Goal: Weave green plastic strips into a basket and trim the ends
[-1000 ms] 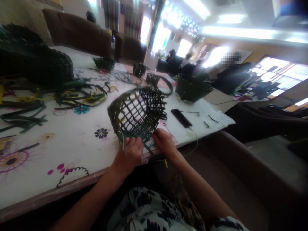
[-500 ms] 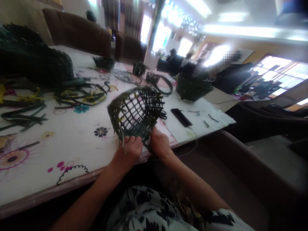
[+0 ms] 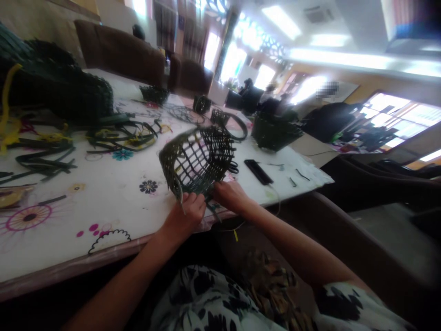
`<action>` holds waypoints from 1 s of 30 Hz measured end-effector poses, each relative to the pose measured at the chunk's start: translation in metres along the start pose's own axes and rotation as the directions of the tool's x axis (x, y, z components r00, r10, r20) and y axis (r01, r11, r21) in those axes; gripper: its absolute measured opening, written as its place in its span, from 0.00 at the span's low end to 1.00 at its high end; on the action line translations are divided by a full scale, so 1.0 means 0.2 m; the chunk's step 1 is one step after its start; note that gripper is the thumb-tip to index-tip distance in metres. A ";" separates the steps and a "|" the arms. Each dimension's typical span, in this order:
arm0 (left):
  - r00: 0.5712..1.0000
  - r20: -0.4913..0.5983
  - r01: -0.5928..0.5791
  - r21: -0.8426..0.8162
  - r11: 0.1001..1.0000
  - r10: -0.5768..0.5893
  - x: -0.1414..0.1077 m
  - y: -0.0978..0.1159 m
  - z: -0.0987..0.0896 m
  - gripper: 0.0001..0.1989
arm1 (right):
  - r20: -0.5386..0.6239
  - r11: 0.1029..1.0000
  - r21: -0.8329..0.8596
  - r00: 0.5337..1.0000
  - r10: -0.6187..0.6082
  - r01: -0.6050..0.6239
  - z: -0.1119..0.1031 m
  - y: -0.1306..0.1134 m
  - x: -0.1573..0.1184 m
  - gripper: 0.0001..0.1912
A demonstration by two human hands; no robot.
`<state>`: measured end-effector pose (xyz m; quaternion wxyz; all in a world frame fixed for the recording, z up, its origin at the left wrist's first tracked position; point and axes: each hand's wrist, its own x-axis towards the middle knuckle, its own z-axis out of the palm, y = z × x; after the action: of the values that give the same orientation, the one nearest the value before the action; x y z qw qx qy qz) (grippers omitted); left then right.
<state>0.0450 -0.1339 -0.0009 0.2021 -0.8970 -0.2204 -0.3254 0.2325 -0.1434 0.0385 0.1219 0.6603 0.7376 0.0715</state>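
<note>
A dark green woven basket point(image 3: 220, 149) with an open lattice lies tilted on its side at the table's front edge, its mouth toward me. My left hand point(image 3: 189, 210) is closed on the near rim, fingers curled over it, with a pale strip end sticking up beside them. Right of it, my right hand point(image 3: 228, 195) pinches at the same rim; its fingertips are partly hidden. A dark strip point(image 3: 214, 212) hangs down between the two hands. Behind the basket's right side, the looped handles of scissors point(image 3: 233, 167) show.
A phone point(image 3: 258, 172) with a cable lies right of the basket. Cut green strips point(image 3: 120, 135) are scattered at left, near a large dark woven heap point(image 3: 62, 87). Another green basket point(image 3: 275, 131) stands back right. A brown chair point(image 3: 117, 50) and people are beyond.
My right hand has shifted slightly up and left along the rim, its forearm lying flatter. The dark strip beneath it shows more now. My left hand keeps its hold.
</note>
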 end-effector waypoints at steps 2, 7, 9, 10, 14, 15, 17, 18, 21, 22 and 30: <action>1.000 -0.002 -0.006 -0.010 1.000 0.006 0.00 0.00 0.00 0.10 | 0.010 0.999 0.035 0.999 0.030 -0.031 0.00 -0.01 -0.01 0.15; 1.000 0.007 -0.030 -0.025 0.999 0.030 0.00 -0.01 0.00 0.09 | 0.038 0.990 0.082 0.993 0.111 -0.113 -0.02 -0.03 -0.04 0.16; 0.999 0.012 -0.041 -0.027 0.999 0.041 0.00 -0.01 0.00 0.09 | 0.040 0.987 0.087 0.991 0.130 -0.133 0.00 -0.02 -0.03 0.16; 0.999 0.016 -0.045 -0.028 0.999 0.045 0.01 -0.01 0.00 0.09 | 0.029 0.987 0.093 0.991 0.129 -0.131 0.02 0.00 -0.02 0.15; 0.999 0.027 -0.019 -0.015 1.000 0.019 0.01 -0.01 -0.01 0.09 | -0.089 0.980 0.194 0.994 0.069 -0.051 0.11 0.09 0.02 0.13; 1.000 0.029 -0.011 -0.010 1.000 0.011 0.01 -0.01 0.00 0.09 | -0.131 0.970 0.243 0.990 0.054 -0.020 0.13 0.11 0.02 0.13; 1.000 0.030 0.001 0.003 1.000 -0.001 0.00 -0.01 0.00 0.09 | -0.209 0.936 0.351 0.976 0.061 0.017 0.16 0.13 0.01 0.13; 1.000 0.031 0.001 0.009 1.000 -0.001 0.00 -0.01 0.00 0.09 | -0.241 0.914 0.405 0.967 0.081 0.025 0.16 0.14 0.00 0.12; 1.000 0.030 0.004 0.025 1.000 -0.004 0.00 -0.01 0.00 0.09 | -0.300 0.829 0.559 0.940 0.165 0.033 0.17 0.13 -0.03 0.09; 1.000 0.028 0.006 0.026 1.000 -0.007 0.00 0.00 0.00 0.09 | -0.304 0.794 0.607 0.934 0.187 0.038 0.17 0.12 -0.04 0.08; 0.994 0.010 0.108 -0.012 0.994 -0.108 -0.03 -0.01 0.00 0.08 | -0.041 0.310 0.946 0.911 0.410 -0.097 0.16 0.08 -0.08 0.14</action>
<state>0.0401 -0.1340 -0.0038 0.1777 -0.8865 -0.2674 -0.3332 0.2583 -0.1594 0.0131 -0.3896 0.7028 0.5403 -0.2494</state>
